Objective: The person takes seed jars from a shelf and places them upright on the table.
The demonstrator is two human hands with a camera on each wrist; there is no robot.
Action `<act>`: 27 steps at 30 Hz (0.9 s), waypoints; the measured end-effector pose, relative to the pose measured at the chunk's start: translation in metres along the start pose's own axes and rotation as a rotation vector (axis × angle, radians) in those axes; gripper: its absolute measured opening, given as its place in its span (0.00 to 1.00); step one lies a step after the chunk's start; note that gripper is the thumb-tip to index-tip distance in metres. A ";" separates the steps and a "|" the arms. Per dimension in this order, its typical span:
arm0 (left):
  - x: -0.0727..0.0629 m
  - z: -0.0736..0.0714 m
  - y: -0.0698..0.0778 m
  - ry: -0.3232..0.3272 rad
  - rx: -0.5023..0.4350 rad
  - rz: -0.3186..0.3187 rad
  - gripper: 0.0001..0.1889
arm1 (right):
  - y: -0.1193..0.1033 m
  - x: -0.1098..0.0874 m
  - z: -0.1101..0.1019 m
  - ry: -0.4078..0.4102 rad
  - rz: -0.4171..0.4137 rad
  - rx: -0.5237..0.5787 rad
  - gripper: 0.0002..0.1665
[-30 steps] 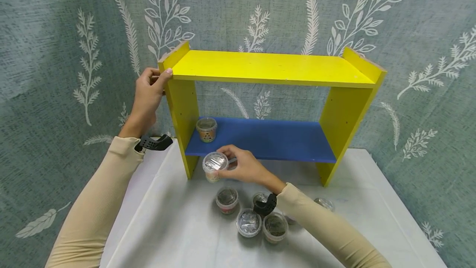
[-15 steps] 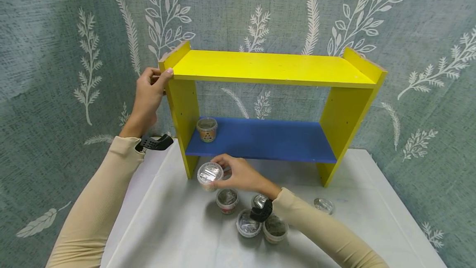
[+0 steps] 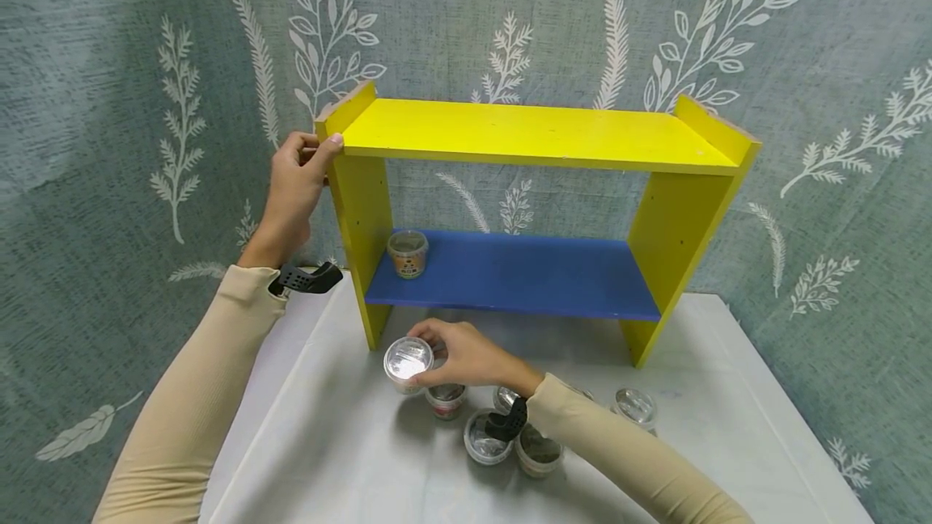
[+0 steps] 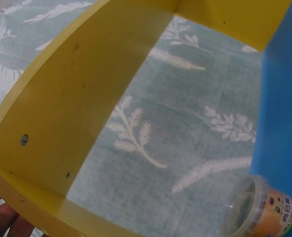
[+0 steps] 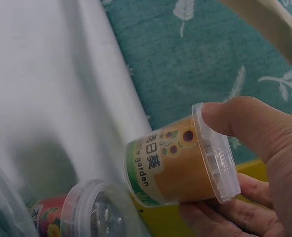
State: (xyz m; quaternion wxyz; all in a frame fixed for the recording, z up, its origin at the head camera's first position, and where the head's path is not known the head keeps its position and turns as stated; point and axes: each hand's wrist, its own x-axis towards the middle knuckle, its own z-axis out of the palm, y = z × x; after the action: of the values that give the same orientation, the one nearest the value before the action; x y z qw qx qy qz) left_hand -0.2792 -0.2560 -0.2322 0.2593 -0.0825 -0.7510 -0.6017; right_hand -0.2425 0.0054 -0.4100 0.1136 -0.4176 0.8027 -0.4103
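In the head view my left hand (image 3: 293, 188) grips the upper left corner of a yellow and blue shelf (image 3: 539, 132), thumb in front; its fingertips show at the lower left of the left wrist view. My right hand (image 3: 469, 358) holds a small lidded plastic cup (image 3: 408, 361) by its lid edge, left of centre, below the blue board. An orange and green sunflower label covers that cup (image 5: 170, 163) in the right wrist view. Close beside it, on the white cloth, stands a cup with a red label (image 3: 446, 403). Another sunflower cup (image 3: 408, 255) stands at the blue board's left end.
Several more lidded cups stand on the white-covered table (image 3: 349, 443), among them a silver-topped one (image 3: 487, 437), a dark-topped one (image 3: 539, 455) and one farther right (image 3: 635, 407). My right forearm partly covers the group. A leaf-patterned curtain (image 3: 451, 23) hangs behind the shelf.
My right hand has lowered the sunflower cup from near the blue board's front edge, down and slightly left toward the table. My left hand keeps its grip on the shelf.
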 end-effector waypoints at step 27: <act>0.001 -0.001 0.000 -0.005 -0.019 0.007 0.19 | 0.009 0.022 0.023 -0.070 0.001 -0.092 0.33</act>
State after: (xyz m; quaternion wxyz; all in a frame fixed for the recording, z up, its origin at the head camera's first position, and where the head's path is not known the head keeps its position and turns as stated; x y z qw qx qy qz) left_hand -0.2797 -0.2571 -0.2317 0.2588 -0.0892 -0.7455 -0.6077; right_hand -0.2491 -0.0211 -0.4276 0.1223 -0.4359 0.8166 -0.3581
